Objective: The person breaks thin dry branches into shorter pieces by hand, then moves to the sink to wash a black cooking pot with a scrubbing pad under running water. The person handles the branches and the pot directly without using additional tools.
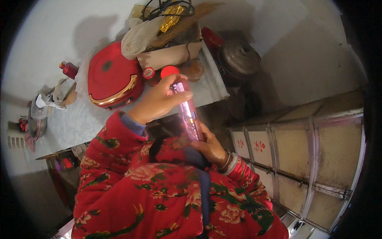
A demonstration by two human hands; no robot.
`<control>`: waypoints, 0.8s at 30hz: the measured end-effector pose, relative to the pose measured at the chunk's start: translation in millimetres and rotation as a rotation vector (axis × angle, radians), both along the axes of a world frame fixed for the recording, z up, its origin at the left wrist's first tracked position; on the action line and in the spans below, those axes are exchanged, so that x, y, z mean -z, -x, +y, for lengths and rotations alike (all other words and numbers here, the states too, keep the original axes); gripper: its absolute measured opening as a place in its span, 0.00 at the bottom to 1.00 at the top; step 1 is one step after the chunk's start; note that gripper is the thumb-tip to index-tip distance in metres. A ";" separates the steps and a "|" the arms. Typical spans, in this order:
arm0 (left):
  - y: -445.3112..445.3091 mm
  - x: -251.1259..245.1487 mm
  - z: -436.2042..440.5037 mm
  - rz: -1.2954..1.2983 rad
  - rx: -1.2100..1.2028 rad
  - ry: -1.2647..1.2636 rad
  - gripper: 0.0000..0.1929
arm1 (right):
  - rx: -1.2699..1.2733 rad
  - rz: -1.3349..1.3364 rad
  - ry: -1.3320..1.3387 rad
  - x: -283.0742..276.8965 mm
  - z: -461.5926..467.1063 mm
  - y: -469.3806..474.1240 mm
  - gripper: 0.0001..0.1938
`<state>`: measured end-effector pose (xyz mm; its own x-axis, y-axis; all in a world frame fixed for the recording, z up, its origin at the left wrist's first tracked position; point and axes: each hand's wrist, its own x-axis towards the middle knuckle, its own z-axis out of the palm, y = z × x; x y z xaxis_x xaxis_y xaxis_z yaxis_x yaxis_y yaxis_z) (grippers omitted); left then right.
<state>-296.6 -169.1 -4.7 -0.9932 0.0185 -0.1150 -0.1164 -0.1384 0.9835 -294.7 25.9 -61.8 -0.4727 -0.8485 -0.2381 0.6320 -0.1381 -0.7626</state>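
Observation:
A glossy pink oblong object (188, 110), possibly a bottle or flask, is held at a tilt in front of my chest. My left hand (161, 97) grips its upper end, the thumb lying across the shiny face. Around the lower end are the fingers of my right hand (210, 145), with a bangle at the wrist. Just beyond my left hand, a red round lid (169, 71) tops a container that is mostly hidden. Beside it stands a jar with a red printed cap (148, 73). A red appliance (115, 74) with a gold-coloured handle sits left of them on the table.
A cardboard box (171, 55) holds a plastic bag (138, 38), a straw broom (185, 22) and black cable (167, 7). A lidded metal pot (240, 56) stands beyond the table (74, 125). A metal-framed cabinet (291, 146) occupies the right side.

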 end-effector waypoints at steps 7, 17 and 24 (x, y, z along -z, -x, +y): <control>5.5 6.3 0.1 0.012 -0.004 0.072 0.21 | 0.045 0.065 -0.050 -3.5 -0.9 -4.1 0.31; 5.6 6.2 -1.2 0.056 0.019 0.268 0.23 | 0.013 0.091 0.004 -4.1 0.9 -2.3 0.34; 6.0 6.4 -0.9 0.071 -0.007 0.217 0.24 | 0.043 0.069 -0.029 -9.6 -0.4 -5.3 0.33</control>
